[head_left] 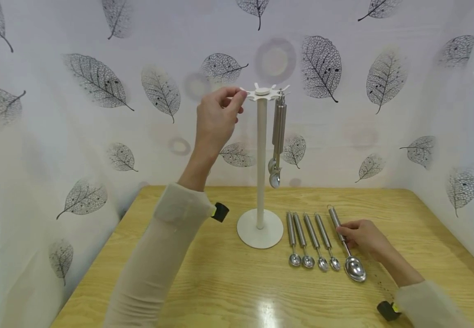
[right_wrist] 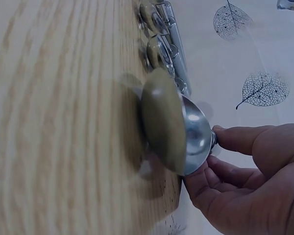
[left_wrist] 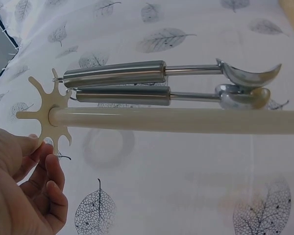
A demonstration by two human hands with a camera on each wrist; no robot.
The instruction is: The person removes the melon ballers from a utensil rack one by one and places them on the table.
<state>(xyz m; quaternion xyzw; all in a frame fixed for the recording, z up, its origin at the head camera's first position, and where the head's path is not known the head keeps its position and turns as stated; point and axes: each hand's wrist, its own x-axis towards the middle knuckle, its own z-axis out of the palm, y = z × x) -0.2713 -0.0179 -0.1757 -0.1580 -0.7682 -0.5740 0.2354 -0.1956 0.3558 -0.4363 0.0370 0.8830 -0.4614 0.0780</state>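
A white utensil stand [head_left: 261, 159] with a star-shaped hook plate [left_wrist: 41, 115] rises from a round base [head_left: 260, 234]. Thumb and fingers of my left hand [head_left: 217, 114] pinch one arm of that plate. Two steel-handled scoops [head_left: 279, 127] hang from its right side, bowls downward. On the table to the right, my right hand [head_left: 364, 239] holds the handle of a large ice cream scoop [head_left: 355, 269]; its rounded bowl [right_wrist: 164, 122] shows close up in the right wrist view. Beside it several smaller steel scoops [head_left: 311, 234] lie in a row, handles pointing away from me.
The wooden table [head_left: 204, 291] reaches toward the back, where a pale cloth with a leaf print [head_left: 323, 66] hangs behind and along both sides. A dark wrist device [head_left: 220, 212] sits at my left cuff, another [head_left: 387, 311] at my right.
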